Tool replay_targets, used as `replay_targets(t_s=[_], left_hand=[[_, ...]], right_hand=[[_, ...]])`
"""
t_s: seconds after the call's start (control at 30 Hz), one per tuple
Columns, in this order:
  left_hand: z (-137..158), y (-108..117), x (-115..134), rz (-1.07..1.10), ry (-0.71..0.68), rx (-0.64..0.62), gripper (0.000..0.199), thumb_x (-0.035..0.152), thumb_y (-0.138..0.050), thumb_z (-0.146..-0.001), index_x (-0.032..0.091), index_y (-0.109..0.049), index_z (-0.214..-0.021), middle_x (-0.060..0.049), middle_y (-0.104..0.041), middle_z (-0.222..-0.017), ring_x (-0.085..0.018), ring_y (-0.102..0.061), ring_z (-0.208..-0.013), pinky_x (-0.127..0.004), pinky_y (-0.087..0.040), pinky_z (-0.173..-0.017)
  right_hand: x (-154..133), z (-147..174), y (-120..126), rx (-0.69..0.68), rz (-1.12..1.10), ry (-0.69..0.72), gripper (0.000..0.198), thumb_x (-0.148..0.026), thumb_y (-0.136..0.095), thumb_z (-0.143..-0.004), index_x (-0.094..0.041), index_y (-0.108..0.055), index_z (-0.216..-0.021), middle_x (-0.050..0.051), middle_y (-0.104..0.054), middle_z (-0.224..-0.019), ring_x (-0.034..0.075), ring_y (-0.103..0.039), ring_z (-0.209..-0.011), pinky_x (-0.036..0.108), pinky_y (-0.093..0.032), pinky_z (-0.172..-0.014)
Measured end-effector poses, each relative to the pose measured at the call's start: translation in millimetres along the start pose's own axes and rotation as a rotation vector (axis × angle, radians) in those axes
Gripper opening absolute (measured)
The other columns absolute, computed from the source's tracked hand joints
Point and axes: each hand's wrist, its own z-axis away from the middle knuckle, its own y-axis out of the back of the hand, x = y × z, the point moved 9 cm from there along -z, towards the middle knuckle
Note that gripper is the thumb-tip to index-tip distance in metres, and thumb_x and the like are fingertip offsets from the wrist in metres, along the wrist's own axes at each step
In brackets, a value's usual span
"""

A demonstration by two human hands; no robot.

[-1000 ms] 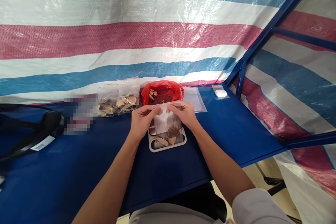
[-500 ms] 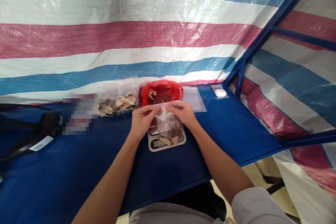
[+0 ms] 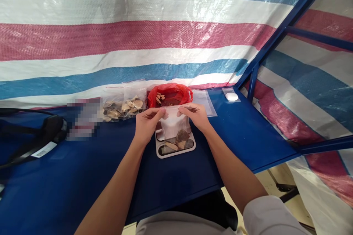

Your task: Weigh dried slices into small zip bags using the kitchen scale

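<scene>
My left hand (image 3: 147, 123) pinches the top left edge of a clear zip bag (image 3: 173, 125) between thumb and fingers. At the bag's top right edge, my right hand (image 3: 196, 115) grips it the same way. Several dried slices (image 3: 180, 141), some pale and some dark brown, lie at the bottom of the bag. Beneath the bag sits a white kitchen scale (image 3: 176, 155), its dark display partly covered by the bag. Just beyond my hands stands an open red plastic bag (image 3: 170, 89) with a few pale dried pieces inside.
Filled clear bags of dried slices (image 3: 124, 108) lean at the back left. A flat clear bag (image 3: 205, 102) lies right of the red bag. Farther right is a small white case (image 3: 231, 97). A black strapped device (image 3: 46, 136) rests on the blue table (image 3: 96, 172) at left.
My hands have moved slightly apart along the bag's top edge, pulling it flatter and straighter. The slices inside have shifted and spread, with more dark ones showing.
</scene>
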Motion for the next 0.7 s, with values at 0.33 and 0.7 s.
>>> replay_targets(t_s=[0.33, 0.7], left_hand=[[3, -7, -3, -0.017, 0.054, -0.033, 0.029, 0.042, -0.084, -0.069, 0.018, -0.081, -0.083, -0.005, -0.078, -0.077, -0.019, -0.068, -0.069, -0.03, -0.056, -0.071], [2, -3, -3, -0.086, 0.031, -0.013, 0.027, 0.043, -0.08, -0.073, 0.018, -0.081, -0.082, -0.004, -0.076, -0.072, -0.019, -0.068, -0.068, -0.029, -0.055, -0.07]], right_hand=[[-1, 2, -11, -0.069, 0.063, 0.022, 0.033, -0.052, -0.07, -0.084, -0.02, -0.079, -0.08, 0.004, -0.075, -0.077, 0.017, -0.066, -0.069, 0.027, -0.055, -0.059], [5, 1, 2, -0.022, 0.049, -0.034, 0.035, -0.054, -0.073, -0.08, -0.02, -0.08, -0.085, 0.003, -0.076, -0.077, 0.013, -0.06, -0.054, 0.026, -0.053, -0.051]])
